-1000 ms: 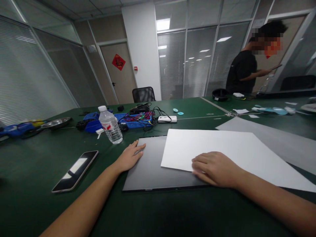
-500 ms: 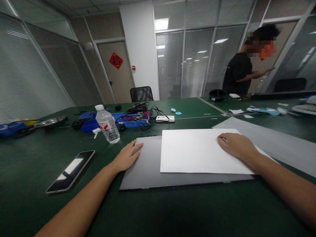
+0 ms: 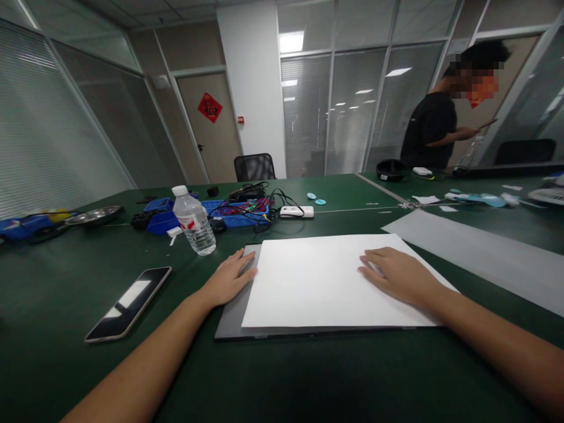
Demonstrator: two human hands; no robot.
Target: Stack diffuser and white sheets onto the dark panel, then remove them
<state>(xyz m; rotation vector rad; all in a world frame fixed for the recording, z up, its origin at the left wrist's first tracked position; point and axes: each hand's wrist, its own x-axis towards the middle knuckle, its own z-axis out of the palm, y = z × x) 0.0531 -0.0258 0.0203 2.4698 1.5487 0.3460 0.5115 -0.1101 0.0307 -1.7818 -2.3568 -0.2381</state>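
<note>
A white sheet (image 3: 304,288) lies over a flat grey panel (image 3: 232,316) with dark edges. Strips of the panel show along its left and front sides; the sheet hides the rest. My left hand (image 3: 230,277) rests on the panel's left part, fingers spread, thumb close to the sheet's left edge. On the right part of the sheet my right hand (image 3: 396,273) lies flat with its fingers stretched out. Neither hand is closed around anything.
A phone (image 3: 128,304) and a water bottle (image 3: 194,223) are on the left. Behind lie a blue tray (image 3: 238,220) of wires and a white device (image 3: 296,212). Another pale sheet (image 3: 480,249) is at right. A person (image 3: 429,129) stands at the far right.
The white sheet has slid left and toward me over the grey panel, my right hand moving left with it. My right fingers are now stretched out. My left hand has stayed put.
</note>
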